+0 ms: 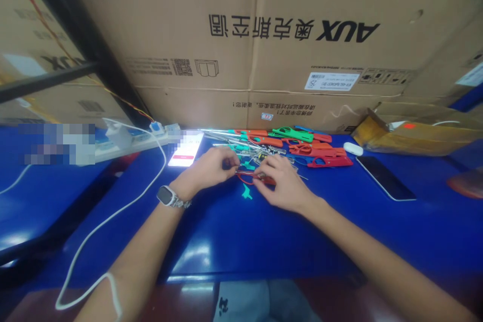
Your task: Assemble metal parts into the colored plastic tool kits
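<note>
Between both hands is a red utility lighter casing [246, 174], low over the blue table. My left hand [213, 168] is closed in a pinch at the casing's left end; any small part in that pinch is too tiny to make out. The fingers of my right hand [281, 181] are closed around its right end and hide part of it. A green trigger piece [246, 191] lies just in front of the casing. Behind my hands are loose metal rods and small parts [260, 153], with red lighter casings [320, 153] and a green lighter casing [292, 134] beside them.
A lit phone [186, 148] lies left of the parts, a dark phone [385, 178] to the right near a white earbud case [353, 149]. A white cable [124, 209] loops past my left forearm from a power strip [124, 143]. A large cardboard box [264, 60] stands behind.
</note>
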`<state>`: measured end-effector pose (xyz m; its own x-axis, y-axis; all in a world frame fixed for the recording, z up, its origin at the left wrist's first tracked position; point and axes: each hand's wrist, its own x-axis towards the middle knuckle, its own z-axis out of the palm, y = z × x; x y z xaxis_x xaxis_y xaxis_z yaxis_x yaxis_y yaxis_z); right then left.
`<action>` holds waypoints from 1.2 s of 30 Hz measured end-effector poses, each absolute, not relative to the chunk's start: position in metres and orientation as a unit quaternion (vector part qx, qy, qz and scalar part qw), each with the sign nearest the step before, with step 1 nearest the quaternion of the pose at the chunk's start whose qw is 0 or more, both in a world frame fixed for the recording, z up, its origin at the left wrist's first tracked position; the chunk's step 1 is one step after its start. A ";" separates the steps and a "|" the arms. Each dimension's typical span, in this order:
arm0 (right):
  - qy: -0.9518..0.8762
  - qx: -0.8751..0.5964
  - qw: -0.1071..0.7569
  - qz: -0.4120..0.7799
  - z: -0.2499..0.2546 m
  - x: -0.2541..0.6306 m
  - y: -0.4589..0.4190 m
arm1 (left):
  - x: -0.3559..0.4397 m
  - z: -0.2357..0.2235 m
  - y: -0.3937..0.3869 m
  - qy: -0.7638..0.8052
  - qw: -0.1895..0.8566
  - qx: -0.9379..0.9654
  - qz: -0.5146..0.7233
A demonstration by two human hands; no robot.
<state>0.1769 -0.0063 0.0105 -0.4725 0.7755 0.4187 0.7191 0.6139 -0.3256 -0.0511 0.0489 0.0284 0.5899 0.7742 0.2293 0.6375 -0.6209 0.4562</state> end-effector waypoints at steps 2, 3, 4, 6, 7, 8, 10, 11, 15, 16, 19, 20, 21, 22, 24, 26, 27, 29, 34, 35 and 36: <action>-0.867 -0.433 0.242 0.058 0.008 0.170 -0.016 | -0.050 0.030 0.047 0.392 0.182 0.877 0.212; -0.868 -0.437 0.228 0.058 0.006 0.167 -0.020 | -0.050 0.031 0.046 0.388 0.187 0.877 0.212; -0.868 -0.441 0.219 0.059 0.005 0.165 -0.022 | -0.049 0.031 0.046 0.386 0.193 0.877 0.211; -0.867 -0.448 0.210 0.064 0.003 0.162 -0.024 | -0.049 0.032 0.045 0.384 0.205 0.877 0.203; -0.865 -0.451 0.210 0.069 0.002 0.161 -0.023 | -0.049 0.032 0.044 0.382 0.211 0.878 0.197; -0.863 -0.452 0.211 0.075 0.002 0.160 -0.022 | -0.049 0.032 0.044 0.380 0.217 0.878 0.194; -0.859 -0.455 0.217 0.085 0.002 0.161 -0.020 | -0.049 0.033 0.043 0.371 0.229 0.879 0.192; -0.857 -0.457 0.220 0.089 0.002 0.162 -0.019 | -0.049 0.034 0.042 0.366 0.234 0.880 0.193; -0.855 -0.449 0.234 0.112 0.001 0.167 -0.018 | -0.051 0.034 0.041 0.355 0.265 0.877 0.186; -0.855 -0.444 0.239 0.124 0.001 0.168 -0.018 | -0.051 0.034 0.041 0.354 0.277 0.875 0.181; -0.848 -0.432 0.260 0.164 0.001 0.172 -0.016 | -0.051 0.034 0.040 0.336 0.316 0.870 0.175; -0.846 -0.429 0.268 0.172 0.001 0.174 -0.016 | -0.050 0.035 0.039 0.326 0.326 0.870 0.175; -0.844 -0.425 0.276 0.177 0.001 0.175 -0.015 | -0.049 0.035 0.039 0.315 0.331 0.872 0.178; -0.843 -0.422 0.283 0.178 0.001 0.177 -0.013 | -0.048 0.036 0.038 0.308 0.331 0.873 0.183; -0.839 -0.420 0.298 0.175 0.002 0.179 -0.011 | -0.046 0.038 0.036 0.305 0.328 0.874 0.192; -0.836 -0.420 0.309 0.171 0.002 0.180 -0.008 | -0.044 0.039 0.035 0.317 0.336 0.865 0.194; -0.835 -0.420 0.312 0.169 0.003 0.180 -0.007 | -0.044 0.039 0.034 0.325 0.345 0.859 0.193; -0.836 -0.419 0.316 0.158 0.004 0.180 -0.005 | -0.043 0.038 0.034 0.335 0.363 0.848 0.194; -0.840 -0.428 0.312 0.116 0.005 0.178 -0.001 | -0.040 0.030 0.040 0.333 0.323 0.855 0.233; -0.841 -0.431 0.307 0.113 0.005 0.178 -0.001 | -0.039 0.027 0.042 0.334 0.307 0.860 0.235; -0.840 -0.437 0.303 0.111 0.005 0.180 0.000 | -0.039 0.026 0.043 0.336 0.293 0.864 0.233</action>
<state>0.1798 -0.0005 0.0048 -0.4356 0.8005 0.4116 0.6664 0.5942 -0.4504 -0.0385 0.0433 0.0255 0.6659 0.7169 0.2067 0.4433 -0.6030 0.6633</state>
